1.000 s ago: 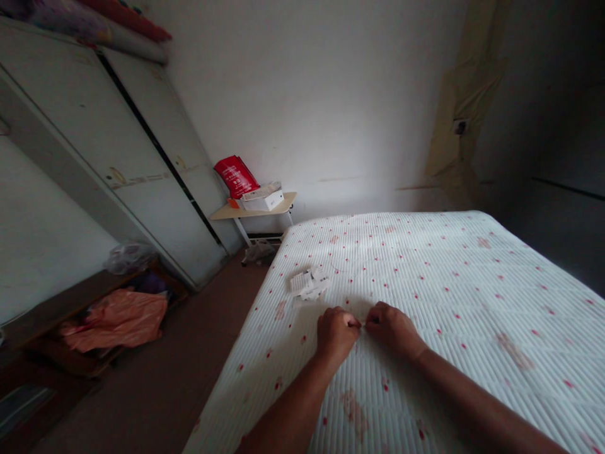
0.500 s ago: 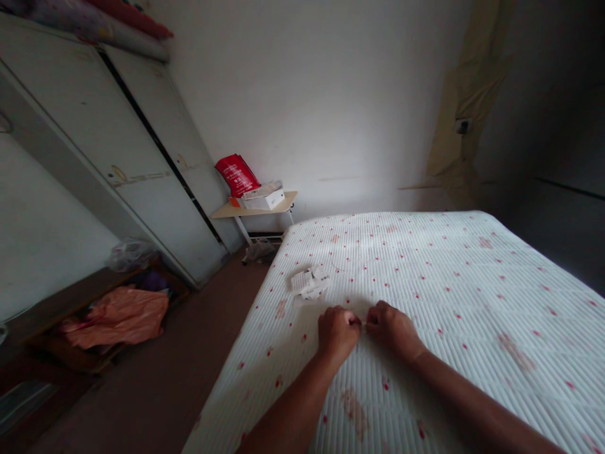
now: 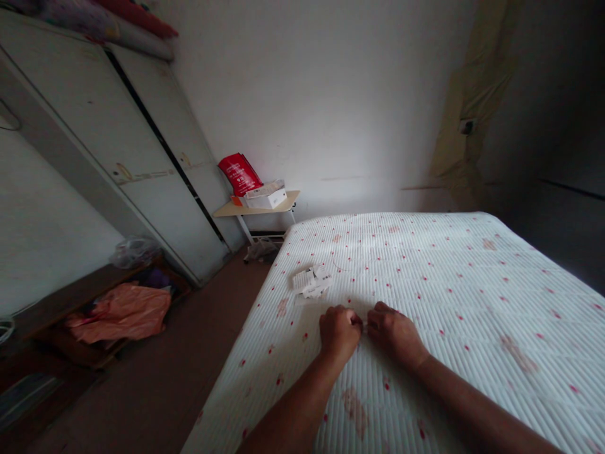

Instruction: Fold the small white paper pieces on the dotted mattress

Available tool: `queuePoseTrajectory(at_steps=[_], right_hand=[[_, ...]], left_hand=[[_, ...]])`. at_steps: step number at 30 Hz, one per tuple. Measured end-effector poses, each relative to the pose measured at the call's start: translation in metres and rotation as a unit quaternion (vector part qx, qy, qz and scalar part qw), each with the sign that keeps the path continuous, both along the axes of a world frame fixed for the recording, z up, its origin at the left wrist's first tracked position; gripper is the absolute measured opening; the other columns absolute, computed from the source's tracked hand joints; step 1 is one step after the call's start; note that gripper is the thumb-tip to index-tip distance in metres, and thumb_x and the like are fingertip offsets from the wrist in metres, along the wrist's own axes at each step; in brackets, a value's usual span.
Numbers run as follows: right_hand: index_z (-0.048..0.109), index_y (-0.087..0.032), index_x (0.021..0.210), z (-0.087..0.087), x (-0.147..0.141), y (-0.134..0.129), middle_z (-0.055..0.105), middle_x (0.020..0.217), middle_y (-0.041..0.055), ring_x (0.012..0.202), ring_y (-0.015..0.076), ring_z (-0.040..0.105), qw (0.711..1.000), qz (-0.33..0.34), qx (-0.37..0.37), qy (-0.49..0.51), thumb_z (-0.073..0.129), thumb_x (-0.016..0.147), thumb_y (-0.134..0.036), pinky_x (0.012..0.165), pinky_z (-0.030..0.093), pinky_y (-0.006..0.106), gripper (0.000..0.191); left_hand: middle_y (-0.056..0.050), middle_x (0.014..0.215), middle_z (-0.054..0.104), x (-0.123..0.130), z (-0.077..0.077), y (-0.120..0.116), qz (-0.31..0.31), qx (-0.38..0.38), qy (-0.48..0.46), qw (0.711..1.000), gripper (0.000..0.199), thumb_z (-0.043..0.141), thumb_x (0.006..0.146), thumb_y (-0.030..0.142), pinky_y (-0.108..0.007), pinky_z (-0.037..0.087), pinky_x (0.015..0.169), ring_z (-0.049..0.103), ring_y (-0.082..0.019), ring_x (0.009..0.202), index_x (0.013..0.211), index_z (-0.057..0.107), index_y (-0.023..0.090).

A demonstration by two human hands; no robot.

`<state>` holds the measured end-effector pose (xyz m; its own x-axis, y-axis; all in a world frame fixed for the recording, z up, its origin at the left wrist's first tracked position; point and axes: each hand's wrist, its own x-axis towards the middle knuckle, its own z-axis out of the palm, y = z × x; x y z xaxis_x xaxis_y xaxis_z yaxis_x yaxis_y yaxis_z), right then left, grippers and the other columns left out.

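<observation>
see left hand [image 3: 340, 331] and right hand [image 3: 394, 333] at near middle of patterned bedspread [image 3: 454, 271], knuckles up, fingers curled in, fingertips nearly meeting. cannot tell whether gripping anything; too small and dim to read. find white printed paper scraps [image 3: 312, 282], overlapping, on bedspread, beyond left hand, toward far left. note white box [image 3: 268, 199] on small table [image 3: 225, 210] at far left, red bag [image 3: 239, 174] beside box.
</observation>
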<state>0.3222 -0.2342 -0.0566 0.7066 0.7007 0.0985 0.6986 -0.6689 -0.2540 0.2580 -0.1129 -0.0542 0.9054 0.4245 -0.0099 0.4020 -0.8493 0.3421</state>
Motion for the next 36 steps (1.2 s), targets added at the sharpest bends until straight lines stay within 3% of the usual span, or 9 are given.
queuePoseTrajectory(at_steps=[16, 36], right_hand=[[0.062, -0.018, 0.073, -0.003, 0.008, 0.006, 0.061, 0.079, 0.0023, 0.065, 0.0121, 0.055, 0.99, -0.088, 0.021, 0.108, 0.054, 0.07, -0.018, 0.054, 0.027, 0.023, 0.008], [0.063, -0.018, 0.072, 0.0, 0.014, 0.006, 0.062, 0.077, 0.0028, 0.067, 0.0126, 0.056, 0.988, -0.083, 0.018, 0.132, 0.053, 0.07, -0.015, 0.056, 0.03, 0.022, 0.011]], left_hand=[[-0.001, 0.089, 0.069, 0.001, 0.0, -0.001, 0.0, -0.004, 0.013, 1.0, 0.021, 0.051, 0.078, 0.027, -0.025, 0.04, 0.075, 0.06, -0.015, 0.087, 0.083, 0.071, 0.026], [0.0, 0.086, 0.07, 0.002, -0.006, 0.001, 0.003, -0.016, -0.002, 1.0, 0.019, 0.053, 0.076, 0.029, -0.023, 0.039, 0.07, 0.061, -0.015, 0.084, 0.082, 0.071, 0.026]])
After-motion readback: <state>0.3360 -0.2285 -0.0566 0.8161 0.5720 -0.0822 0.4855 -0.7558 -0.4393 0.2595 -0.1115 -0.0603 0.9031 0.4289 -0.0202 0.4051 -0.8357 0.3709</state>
